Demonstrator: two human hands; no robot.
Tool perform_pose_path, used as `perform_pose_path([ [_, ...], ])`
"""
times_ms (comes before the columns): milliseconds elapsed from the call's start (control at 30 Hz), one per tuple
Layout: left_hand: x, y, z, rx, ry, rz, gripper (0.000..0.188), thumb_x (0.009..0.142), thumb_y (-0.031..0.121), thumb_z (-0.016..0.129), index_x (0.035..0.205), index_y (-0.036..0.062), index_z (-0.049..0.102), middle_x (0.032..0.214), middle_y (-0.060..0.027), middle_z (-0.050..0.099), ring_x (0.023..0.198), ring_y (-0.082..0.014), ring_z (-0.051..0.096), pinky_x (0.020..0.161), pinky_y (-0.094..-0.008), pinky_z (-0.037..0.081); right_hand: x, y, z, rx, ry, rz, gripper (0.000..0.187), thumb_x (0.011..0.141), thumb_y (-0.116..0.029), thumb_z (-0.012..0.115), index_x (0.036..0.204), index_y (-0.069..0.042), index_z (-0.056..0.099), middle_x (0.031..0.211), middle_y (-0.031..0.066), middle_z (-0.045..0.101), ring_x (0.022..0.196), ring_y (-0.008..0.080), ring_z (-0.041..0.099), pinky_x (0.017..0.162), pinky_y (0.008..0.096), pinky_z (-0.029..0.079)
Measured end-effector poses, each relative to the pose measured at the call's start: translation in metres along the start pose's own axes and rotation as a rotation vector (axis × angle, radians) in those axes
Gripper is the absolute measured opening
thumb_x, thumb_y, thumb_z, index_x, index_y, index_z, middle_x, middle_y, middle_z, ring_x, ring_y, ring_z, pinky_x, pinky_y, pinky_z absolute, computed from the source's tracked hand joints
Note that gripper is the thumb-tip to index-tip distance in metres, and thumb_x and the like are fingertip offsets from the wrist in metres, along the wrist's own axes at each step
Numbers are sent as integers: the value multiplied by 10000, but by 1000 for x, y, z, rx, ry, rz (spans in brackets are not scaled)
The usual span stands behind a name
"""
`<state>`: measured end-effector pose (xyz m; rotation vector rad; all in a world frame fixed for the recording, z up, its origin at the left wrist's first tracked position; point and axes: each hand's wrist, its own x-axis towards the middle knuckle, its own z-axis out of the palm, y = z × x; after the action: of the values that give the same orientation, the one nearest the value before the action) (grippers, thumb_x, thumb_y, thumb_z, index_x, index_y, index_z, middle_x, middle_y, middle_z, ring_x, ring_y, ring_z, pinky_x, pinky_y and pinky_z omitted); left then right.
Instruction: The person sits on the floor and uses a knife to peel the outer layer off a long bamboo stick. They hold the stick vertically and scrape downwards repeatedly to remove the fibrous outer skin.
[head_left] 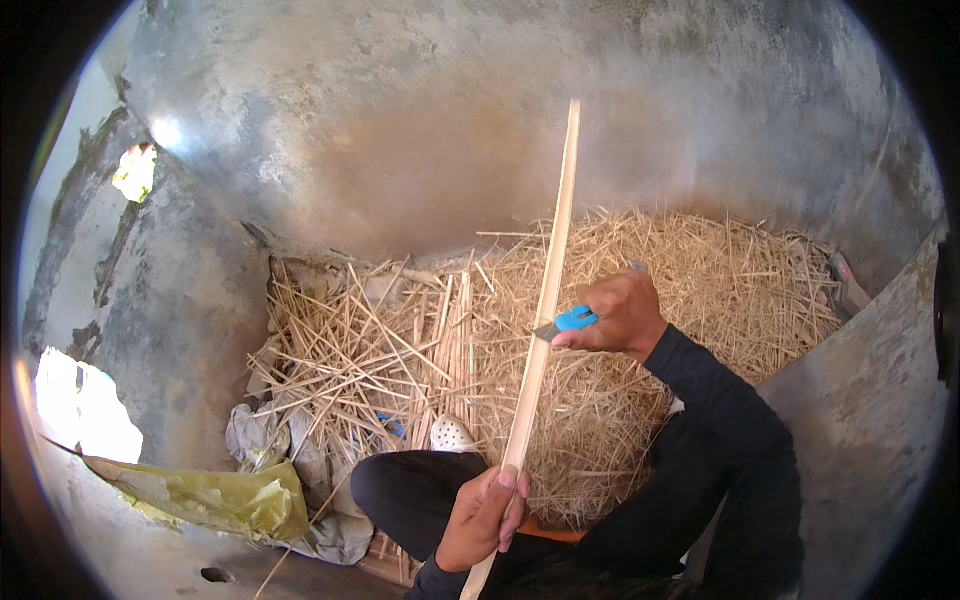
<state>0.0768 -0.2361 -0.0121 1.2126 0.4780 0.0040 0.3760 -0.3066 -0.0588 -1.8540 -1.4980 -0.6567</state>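
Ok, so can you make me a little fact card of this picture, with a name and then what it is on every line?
Left hand: grips the pale strip near its lower end
Right hand: holds a blue-handled cutter
Blade: lies across the strip, seems to touch it
Strip: long, thin, slanting up and away
Right side: heap of fine shavings
Left side: loose thin sticks, yellow-green sheet
Shoe: white, with holes
Back: grey, stained wall
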Motion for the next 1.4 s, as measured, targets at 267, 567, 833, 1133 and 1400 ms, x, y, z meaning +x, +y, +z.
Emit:
perform_pose_path([
  [267, -7, -4, -1, 29, 49, -9, 336, 1018, 340, 381, 902, 39, 476, 474, 33, 379, 350, -57, 314, 357, -194, 277, 11, 46, 21, -172, 38, 5, 718, 749, -817, 454, 520, -142, 542, 402, 26, 429, 343, 169, 457, 354, 331, 346],
  [567, -36, -25, 3, 127, -57, -89, 322, 1019, 324, 370, 909, 57, 513, 505, 29, 414, 395, -53, 360, 388, -203, 279, -19, 166, 9, -233, 66, 866, 798, 838, -749, 398, 725, -7, 668, 581, 153, 586, 539, 307, 581, 514, 457, 441],
  [833, 4, -7, -19, -64, 107, -13, 341, 1031, 331, 338, 904, 44, 472, 470, 14, 381, 340, -72, 322, 362, -196, 292, -6, -36, 9, 163, -320, 105, 679, 821, -706, 500, 518, -105, 583, 422, 41, 478, 372, 216, 483, 401, 360, 384],
  [1133, 4, -2, -11, -240, 0, 1, 311, 1031, 322, 334, 876, 75, 444, 442, 30, 345, 325, -84, 315, 421, -208, 304, -13, -37, 12, 160, -186, 104, 739, 755, -793, 490, 472, -113, 559, 374, 36, 434, 324, 193, 473, 364, 328, 377],
  [1400, 3, -1, -4, -537, -71, -102, 283, 1022, 301, 318, 820, 114, 381, 393, 55, 306, 276, -81, 287, 408, -230, 286, -1, -7, 15, -23, -82, 163, 711, 757, -798, 480, 512, -139, 585, 413, 1, 463, 342, 133, 459, 352, 307, 346],
])
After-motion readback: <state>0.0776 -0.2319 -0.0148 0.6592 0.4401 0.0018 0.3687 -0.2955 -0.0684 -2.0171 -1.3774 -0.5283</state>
